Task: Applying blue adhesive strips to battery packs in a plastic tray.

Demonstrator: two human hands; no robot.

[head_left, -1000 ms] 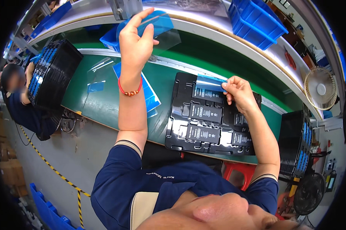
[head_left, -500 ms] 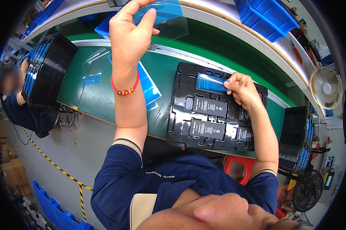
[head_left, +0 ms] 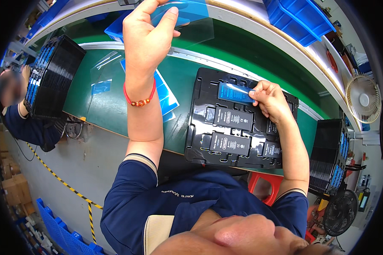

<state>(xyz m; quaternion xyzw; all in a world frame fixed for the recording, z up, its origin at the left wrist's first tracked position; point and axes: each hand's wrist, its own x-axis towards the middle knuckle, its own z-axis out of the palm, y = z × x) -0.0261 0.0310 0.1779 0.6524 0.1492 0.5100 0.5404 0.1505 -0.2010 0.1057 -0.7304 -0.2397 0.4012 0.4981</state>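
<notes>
Across the green tabletop (head_left: pixel 174 78), right fingers (head_left: pixel 260 97) pinch a blue film strip (head_left: pixel 232 92) at twelve o'clock on the black tray (head_left: pixel 200 87). Left fingers (head_left: pixel 167 22), thumb spread, hold a clear sheet (head_left: pixel 198 12) toward eleven; cream fan (head_left: pixel 363 98) at two.

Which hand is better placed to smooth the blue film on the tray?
The right, I'd judge: the right hand pinches the blue film at its right end, over the tray. The left hand is away from the tray, holding a see-through sheet.
</notes>
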